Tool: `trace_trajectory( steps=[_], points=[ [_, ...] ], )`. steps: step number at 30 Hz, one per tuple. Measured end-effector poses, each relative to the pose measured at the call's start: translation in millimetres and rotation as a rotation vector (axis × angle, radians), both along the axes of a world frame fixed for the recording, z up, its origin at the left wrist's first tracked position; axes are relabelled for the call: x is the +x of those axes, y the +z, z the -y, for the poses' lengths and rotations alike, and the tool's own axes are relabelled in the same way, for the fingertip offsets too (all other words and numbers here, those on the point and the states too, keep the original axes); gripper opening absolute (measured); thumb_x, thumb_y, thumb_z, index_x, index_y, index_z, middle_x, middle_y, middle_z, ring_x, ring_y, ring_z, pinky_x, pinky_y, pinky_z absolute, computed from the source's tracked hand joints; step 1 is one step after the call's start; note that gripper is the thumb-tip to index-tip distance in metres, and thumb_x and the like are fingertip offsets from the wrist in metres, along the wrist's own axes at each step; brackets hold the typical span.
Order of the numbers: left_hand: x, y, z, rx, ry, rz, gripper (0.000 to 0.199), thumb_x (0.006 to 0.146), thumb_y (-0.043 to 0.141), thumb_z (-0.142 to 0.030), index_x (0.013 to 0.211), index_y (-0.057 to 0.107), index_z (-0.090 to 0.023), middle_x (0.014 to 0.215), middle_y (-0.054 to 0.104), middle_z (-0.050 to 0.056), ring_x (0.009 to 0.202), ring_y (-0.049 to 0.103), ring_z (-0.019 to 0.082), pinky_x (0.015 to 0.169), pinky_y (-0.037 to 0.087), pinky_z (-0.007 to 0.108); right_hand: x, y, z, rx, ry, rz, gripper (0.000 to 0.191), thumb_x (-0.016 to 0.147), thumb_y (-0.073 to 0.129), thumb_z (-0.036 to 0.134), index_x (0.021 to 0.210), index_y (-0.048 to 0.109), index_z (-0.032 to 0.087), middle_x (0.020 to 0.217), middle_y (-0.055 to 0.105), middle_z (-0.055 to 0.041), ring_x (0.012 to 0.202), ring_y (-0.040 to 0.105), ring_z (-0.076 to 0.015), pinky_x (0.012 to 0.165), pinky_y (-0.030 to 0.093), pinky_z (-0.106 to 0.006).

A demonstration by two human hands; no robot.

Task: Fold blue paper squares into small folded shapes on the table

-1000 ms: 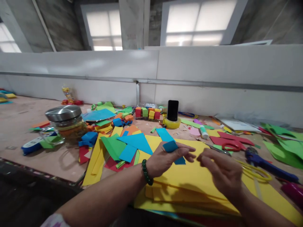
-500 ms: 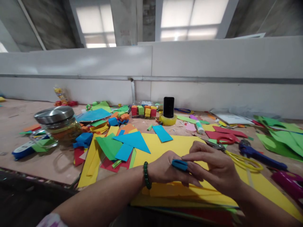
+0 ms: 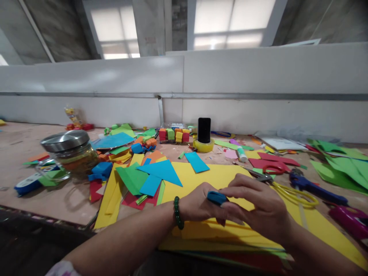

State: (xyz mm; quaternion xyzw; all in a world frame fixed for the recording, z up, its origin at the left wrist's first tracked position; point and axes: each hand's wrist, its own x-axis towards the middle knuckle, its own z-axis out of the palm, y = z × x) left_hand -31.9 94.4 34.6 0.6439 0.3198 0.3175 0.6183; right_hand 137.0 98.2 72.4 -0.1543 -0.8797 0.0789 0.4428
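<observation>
A small folded strip of blue paper [image 3: 216,197] is pinched between my two hands over the yellow sheets. My left hand [image 3: 198,205], with a green bead bracelet at its wrist, is closed on the strip's left side. From the right, my right hand [image 3: 258,203] grips it with thumb and fingers; the fingertips of both hands meet and partly hide it. Beneath them lies a large yellow sheet [image 3: 189,172] with blue paper pieces [image 3: 163,171] and a green piece [image 3: 132,178] at its left.
Scissors [image 3: 293,193], blue-handled pliers [image 3: 316,189] and a magenta tool [image 3: 349,220] lie at right. A lidded glass jar [image 3: 71,153] stands at left. Farther back are a phone [image 3: 204,130] on a yellow tape roll [image 3: 203,145], paper cubes [image 3: 174,135] and a glue stick [image 3: 242,154].
The blue strip has tilted and looks more curled between my fingers. My right fingers have shifted slightly up and left, and my left fingertips have drawn in.
</observation>
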Motion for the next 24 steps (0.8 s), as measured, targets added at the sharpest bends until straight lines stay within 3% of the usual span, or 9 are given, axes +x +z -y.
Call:
trace_trajectory(
  steps=[5, 9, 13, 18, 24],
  points=[
    [1.1, -5.6, -1.0, -0.01, -0.047, -0.013, 0.05, 0.05, 0.081, -0.062, 0.055, 0.068, -0.014, 0.049, 0.058, 0.0, 0.048, 0.052, 0.01, 0.047, 0.039, 0.021, -1.3, 0.2, 1.3, 0.037, -0.04, 0.048, 0.013, 0.084, 0.059, 0.012, 0.079, 0.068, 0.02, 0.063, 0.062, -0.0024, 0.055, 0.058, -0.0122, 0.05, 0.047, -0.022],
    [-0.5, -7.8, -2.5, 0.003, -0.11, 0.026, 0.041, 0.06, 0.08, -0.055, 0.063, 0.072, -0.015, 0.05, 0.059, -0.001, 0.047, 0.052, 0.009, 0.048, 0.04, 0.02, -2.2, -0.8, 1.0, 0.018, -0.074, 0.062, 0.017, 0.085, 0.058, 0.011, 0.071, 0.063, 0.019, 0.061, 0.058, -0.0015, 0.053, 0.054, -0.0104, 0.047, 0.044, -0.021],
    [-1.2, -7.5, -3.1, 0.012, -0.112, 0.025, 0.037, 0.064, 0.08, -0.05, 0.058, 0.069, -0.015, 0.05, 0.059, -0.001, 0.05, 0.054, 0.01, 0.049, 0.04, 0.02, -3.0, -1.0, 0.2, 0.013, -0.067, 0.071, 0.012, 0.085, 0.059, 0.011, 0.077, 0.066, 0.018, 0.065, 0.061, -0.0026, 0.057, 0.058, -0.0113, 0.051, 0.047, -0.021],
    [0.9, -8.1, -2.6, -0.008, -0.114, 0.028, 0.039, 0.058, 0.082, -0.051, 0.055, 0.067, -0.016, 0.049, 0.059, -0.002, 0.048, 0.053, 0.01, 0.05, 0.041, 0.021, -3.5, 0.6, 2.1, 0.065, -0.057, 0.095, 0.015, 0.085, 0.057, 0.009, 0.076, 0.065, 0.018, 0.063, 0.06, -0.0023, 0.056, 0.056, -0.0115, 0.05, 0.045, -0.021],
    [5.3, -8.3, -1.8, -0.005, -0.103, -0.1, 0.043, 0.058, 0.081, -0.053, 0.047, 0.063, -0.015, 0.047, 0.059, 0.0, 0.052, 0.054, 0.012, 0.052, 0.043, 0.022, -5.4, -4.4, 2.0, 0.034, -0.054, 0.078, 0.008, 0.083, 0.062, 0.01, 0.081, 0.066, 0.018, 0.068, 0.061, -0.0022, 0.06, 0.058, -0.0108, 0.053, 0.046, -0.02]
  ],
)
